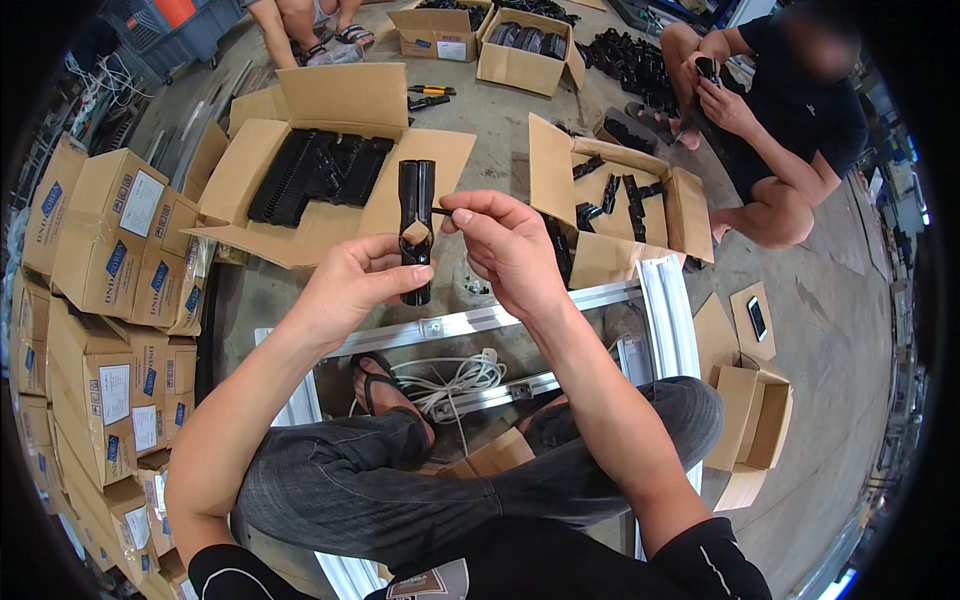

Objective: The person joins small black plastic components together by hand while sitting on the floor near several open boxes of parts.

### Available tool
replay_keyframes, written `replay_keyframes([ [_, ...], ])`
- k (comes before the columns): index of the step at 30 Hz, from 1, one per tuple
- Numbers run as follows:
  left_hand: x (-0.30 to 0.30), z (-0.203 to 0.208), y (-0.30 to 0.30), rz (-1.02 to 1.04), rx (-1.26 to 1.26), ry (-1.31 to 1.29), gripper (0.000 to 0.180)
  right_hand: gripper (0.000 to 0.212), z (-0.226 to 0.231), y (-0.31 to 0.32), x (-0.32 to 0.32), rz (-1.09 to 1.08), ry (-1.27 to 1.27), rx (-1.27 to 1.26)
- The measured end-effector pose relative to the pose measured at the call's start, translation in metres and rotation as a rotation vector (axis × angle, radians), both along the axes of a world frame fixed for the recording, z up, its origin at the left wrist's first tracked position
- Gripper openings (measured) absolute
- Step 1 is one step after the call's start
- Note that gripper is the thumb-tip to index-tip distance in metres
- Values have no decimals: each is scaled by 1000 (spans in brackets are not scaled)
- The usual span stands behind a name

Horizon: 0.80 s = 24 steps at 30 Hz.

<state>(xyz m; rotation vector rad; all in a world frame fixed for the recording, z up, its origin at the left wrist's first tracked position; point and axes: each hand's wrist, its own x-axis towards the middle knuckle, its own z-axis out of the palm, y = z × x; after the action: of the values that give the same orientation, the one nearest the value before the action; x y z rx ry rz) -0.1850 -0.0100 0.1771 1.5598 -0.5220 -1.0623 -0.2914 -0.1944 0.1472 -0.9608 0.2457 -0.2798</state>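
Note:
My left hand (362, 275) grips a glossy black double-tube part (416, 190), held upright with a diamond-shaped opening near its middle. The fingers wrap its lower half, and the thumb presses on its front. Just to the right, my right hand (510, 245) pinches a small dark pin-like piece (441, 211) between thumb and fingertips, pointing at the tube part near that opening. Whether its tip touches the part I cannot tell. Beyond my left hand, an open carton (290, 95) contains rows of black parts (320, 175).
An open carton (690, 215) with loose black pieces stands right of centre. Aluminium profiles (480, 318) frame my legs, with a coiled white cable (465, 380) between my feet. Stacked cartons (110, 240) line the left. Another person (790, 120) sits at right, holding a black part.

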Motion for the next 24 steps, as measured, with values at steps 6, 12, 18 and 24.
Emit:
replay_keyframes([
  [6, 0, -1, 0, -20, -1, 2, 30, 17, -2, -4, 0, 2, -29, -20],
  [12, 1, 0, 1, -12, -5, 0, 31, 16, 0, -2, 0, -6, -11, -90],
  [18, -1, 1, 0, -31, -29, 7, 35, 19, 2, -2, -1, 18, -8, -126],
  [24, -1, -1, 1, -17, -23, -5, 34, 14, 8, 1, -1, -48, 19, -256],
])
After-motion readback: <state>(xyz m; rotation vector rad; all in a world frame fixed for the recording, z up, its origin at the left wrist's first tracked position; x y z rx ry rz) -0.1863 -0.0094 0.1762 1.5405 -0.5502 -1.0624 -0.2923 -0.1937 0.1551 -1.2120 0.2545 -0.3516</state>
